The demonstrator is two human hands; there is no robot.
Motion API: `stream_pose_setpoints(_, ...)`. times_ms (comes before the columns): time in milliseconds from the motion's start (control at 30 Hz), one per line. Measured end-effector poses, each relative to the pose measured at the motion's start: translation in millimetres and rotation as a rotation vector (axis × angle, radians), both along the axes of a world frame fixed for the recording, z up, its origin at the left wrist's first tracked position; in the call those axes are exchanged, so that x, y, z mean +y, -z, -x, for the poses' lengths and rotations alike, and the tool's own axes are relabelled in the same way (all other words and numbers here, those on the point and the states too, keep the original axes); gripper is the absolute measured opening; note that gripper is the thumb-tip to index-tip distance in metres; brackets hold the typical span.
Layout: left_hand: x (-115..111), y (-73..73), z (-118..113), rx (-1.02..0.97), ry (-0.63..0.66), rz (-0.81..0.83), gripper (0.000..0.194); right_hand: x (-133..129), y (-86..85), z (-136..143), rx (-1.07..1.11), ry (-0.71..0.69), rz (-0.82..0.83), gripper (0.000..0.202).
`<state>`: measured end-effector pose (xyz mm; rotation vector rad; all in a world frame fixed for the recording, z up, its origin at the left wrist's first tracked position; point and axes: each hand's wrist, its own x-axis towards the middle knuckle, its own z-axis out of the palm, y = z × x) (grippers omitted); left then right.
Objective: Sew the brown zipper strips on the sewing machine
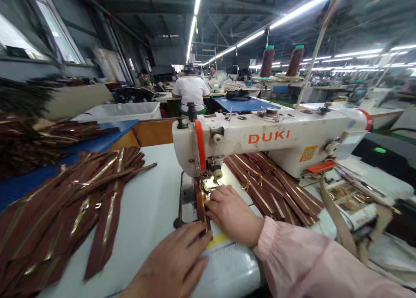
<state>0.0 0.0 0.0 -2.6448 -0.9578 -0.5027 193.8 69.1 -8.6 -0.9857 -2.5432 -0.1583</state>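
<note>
A narrow brown zipper (200,204) with golden teeth runs under the presser foot of the white sewing machine (234,135). At its near end, my left hand (173,259) holds the strip with the fingers. My right hand (232,213) is bent close beside the needle area, its fingertips gripping the strip's right edge. Part of the strip is covered by my fingers. To the left, a loose pile of brown zippers (110,211) with gold teeth lies on the pale table. More brown zippers (273,185) are spread under the machine's arm, several with gold pullers.
Small metal parts lie in a tray (349,196) at the right, by a beige strap (331,207). Two brown thread cones (267,61) stand behind the machine. A white bin (130,111) and a seated person in a white shirt (191,92) are farther back.
</note>
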Motion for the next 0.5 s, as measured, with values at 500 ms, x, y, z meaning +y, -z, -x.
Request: stream_pose_setpoints(500,29,0.7,-1,-0.094,-0.039,0.172,0.030,10,-4.1,3,-0.017,-0.038,0.010,0.009)
